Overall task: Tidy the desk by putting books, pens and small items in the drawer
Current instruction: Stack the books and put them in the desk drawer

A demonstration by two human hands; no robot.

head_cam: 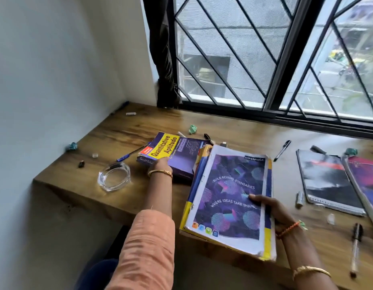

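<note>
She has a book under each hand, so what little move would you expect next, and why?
Probably lifting the Quantitative Aptitude book onto the classmate notebook stack. Her left hand already grips that book's near edge, her right hand holds the stack by its right edge, and the two lie side by side, ready to gather.

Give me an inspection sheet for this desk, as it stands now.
Surface: wooden desk under the window, set into a corner.
Job's things: Quantitative Aptitude book; Classmate notebook stack; two notebooks at the right; blue pen; black pens.
Clutter: glass ashtray; crumpled green wrappers; small bits near the wall.
Grips: left hand holds the Aptitude book; right hand holds the stack, thumb on the cover.
Cables: nothing seen.
Surroundings: barred window, dark curtain, pale wall. No drawer in view.
</note>
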